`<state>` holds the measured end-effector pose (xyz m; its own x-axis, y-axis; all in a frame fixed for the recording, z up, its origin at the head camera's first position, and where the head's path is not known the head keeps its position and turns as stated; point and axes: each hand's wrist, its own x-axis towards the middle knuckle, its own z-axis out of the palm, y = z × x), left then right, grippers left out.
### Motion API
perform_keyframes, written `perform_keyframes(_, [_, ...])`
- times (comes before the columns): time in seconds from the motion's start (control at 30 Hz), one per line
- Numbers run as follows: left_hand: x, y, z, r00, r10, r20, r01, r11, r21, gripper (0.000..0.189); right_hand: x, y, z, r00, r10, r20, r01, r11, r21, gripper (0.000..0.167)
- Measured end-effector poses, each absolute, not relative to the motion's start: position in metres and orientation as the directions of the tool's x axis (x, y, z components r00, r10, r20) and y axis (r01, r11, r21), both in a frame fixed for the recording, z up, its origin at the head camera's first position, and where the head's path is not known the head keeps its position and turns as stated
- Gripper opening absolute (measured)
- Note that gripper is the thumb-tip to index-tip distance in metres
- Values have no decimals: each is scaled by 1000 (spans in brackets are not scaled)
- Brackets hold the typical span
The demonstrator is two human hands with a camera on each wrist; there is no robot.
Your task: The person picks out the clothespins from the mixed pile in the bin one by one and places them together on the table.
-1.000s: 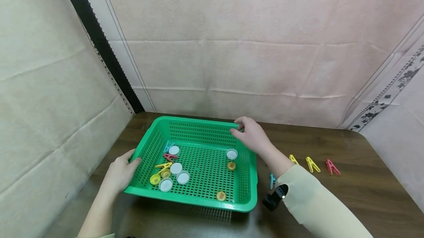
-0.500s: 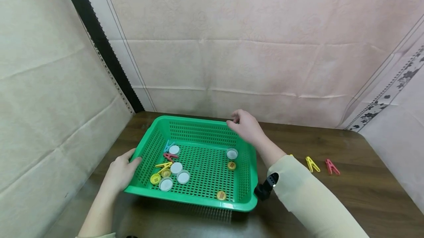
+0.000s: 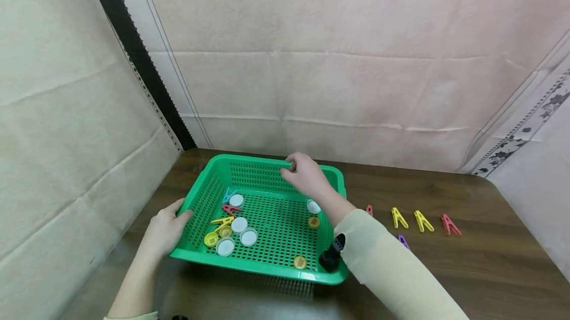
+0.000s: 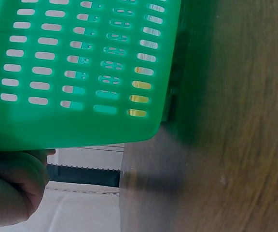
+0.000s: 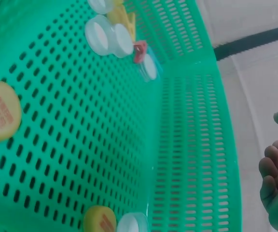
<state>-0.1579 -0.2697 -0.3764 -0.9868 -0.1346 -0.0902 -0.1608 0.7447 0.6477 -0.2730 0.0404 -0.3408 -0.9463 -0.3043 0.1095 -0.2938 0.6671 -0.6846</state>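
My left hand (image 3: 164,231) grips the left rim of a green perforated plastic basket (image 3: 258,269), thumb over the edge. My right hand (image 3: 307,175) hovers over the basket's back side, holding nothing I can see. Its fingers (image 5: 274,162) curl loosely, the thumb apart from them. On the basket floor at left lie several white caps (image 3: 239,224), a yellow cap (image 3: 211,239), and yellow (image 3: 221,222), red (image 3: 230,209) and blue (image 3: 228,195) clothespins. At right are a white cap (image 3: 313,206), partly behind my forearm, and two yellowish caps, the nearer one (image 3: 300,262) by the front.
Right of the basket, more clothespins lie on the dark wooden table (image 3: 472,265): two yellow (image 3: 423,221), a red one (image 3: 451,225), and partly hidden purple (image 3: 403,241) and red (image 3: 369,209) ones. A pale cloth wall (image 3: 338,107) stands behind the table.
My right hand has moved left, from the basket's back right corner to over its back side. Purple and red clothespins now show beside my sleeve. The left hand keeps its place.
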Motion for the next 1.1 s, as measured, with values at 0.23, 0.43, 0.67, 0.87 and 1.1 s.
perform_keyframes(0.23, [-158,-268,-374,-986,-133,-100,-166,754,635,60,-275,23,-351,-947,-309,86,-282,676,-681,42])
perform_keyframes(0.43, [-159,-266,-374,-986,-132,-102,-167,758,631,60,-277,13,-355,-941,-331,71,-296,705,-644,41])
perform_keyframes(0.67, [-160,-267,-376,-984,-146,-98,-175,741,648,58,-279,4,-357,-931,-360,67,-318,703,-636,44])
perform_keyframes(0.87, [-159,-267,-376,-984,-147,-99,-175,743,646,57,-283,-6,-363,-922,-383,66,-328,676,-660,47])
perform_keyframes(1.1, [-157,-266,-375,-984,-143,-108,-179,740,649,58,-286,-21,-374,-879,-475,49,-389,653,-650,51])
